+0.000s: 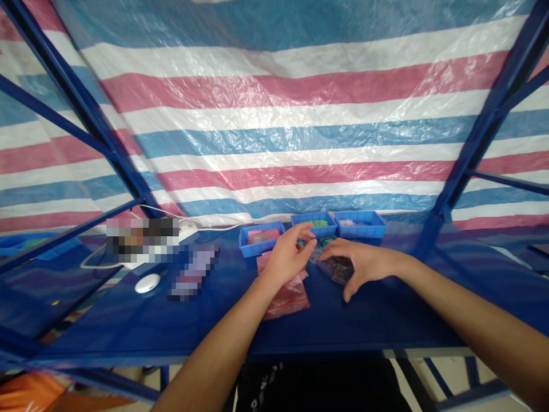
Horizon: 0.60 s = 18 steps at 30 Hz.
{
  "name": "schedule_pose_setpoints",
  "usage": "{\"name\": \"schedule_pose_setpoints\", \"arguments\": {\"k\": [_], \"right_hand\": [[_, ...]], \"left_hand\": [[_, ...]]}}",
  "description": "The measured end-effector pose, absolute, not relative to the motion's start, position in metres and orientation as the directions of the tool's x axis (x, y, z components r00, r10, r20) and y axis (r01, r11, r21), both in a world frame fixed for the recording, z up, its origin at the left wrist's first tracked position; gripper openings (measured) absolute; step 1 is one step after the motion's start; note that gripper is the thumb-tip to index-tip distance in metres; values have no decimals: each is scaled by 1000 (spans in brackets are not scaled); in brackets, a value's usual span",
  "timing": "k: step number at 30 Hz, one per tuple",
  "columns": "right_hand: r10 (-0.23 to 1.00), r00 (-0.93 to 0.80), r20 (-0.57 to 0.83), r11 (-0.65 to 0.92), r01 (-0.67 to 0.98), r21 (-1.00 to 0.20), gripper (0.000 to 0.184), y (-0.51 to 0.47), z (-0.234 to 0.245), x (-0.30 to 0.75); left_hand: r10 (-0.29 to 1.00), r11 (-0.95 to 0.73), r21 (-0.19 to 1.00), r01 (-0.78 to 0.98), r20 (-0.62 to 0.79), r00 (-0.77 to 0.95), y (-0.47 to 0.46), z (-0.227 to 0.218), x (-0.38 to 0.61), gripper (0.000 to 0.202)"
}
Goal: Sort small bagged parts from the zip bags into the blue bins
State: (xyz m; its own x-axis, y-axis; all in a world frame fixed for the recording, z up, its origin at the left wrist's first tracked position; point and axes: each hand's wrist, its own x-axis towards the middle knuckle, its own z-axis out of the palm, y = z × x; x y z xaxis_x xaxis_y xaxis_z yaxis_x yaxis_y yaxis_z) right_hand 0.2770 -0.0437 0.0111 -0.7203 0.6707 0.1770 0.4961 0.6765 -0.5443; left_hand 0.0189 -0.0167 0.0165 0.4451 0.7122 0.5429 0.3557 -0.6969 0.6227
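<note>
My left hand [289, 254] hovers over pink plastic zip bags [289, 300], its fingers loosely curled and the thumb apart from them. I see nothing held in it. Just right of it, my right hand [364, 260] is spread over a dark see-through bag [338, 269] of small pieces, thumb wide of the fingers. Whether its fingertips touch the bag I cannot tell. A small clear and green packet [318, 252] lies between the two hands, partly covered by the fingers.
Behind the hands stand a blue bin of pink packets [262, 236], a bin of green ones [319, 224] and a bin of whitish ones [360, 223]. Leftward lie a white oval object [147, 284], a blurred phone-like object [194, 273] and white cables [214, 229]. Blue frame posts [476, 126] flank the table.
</note>
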Motion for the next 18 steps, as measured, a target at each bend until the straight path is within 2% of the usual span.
{"name": "schedule_pose_setpoints", "arguments": {"k": [5,10,15,18], "right_hand": [[617,-784,71,615,424,-665,73,-42,20,291],[641,-753,147,623,399,-673,38,-35,9,284],[741,-640,203,579,456,-676,43,-32,-5,273],[781,-570,253,557,454,-696,35,-32,-11,267]], "left_hand": [[693,-718,594,362,558,458,-18,16,19,33],[684,-726,580,370,554,473,-19,16,20,33],[678,-731,573,370,548,490,-17,13,20,33],[671,-737,572,360,553,493,-16,12,20,34]]}}
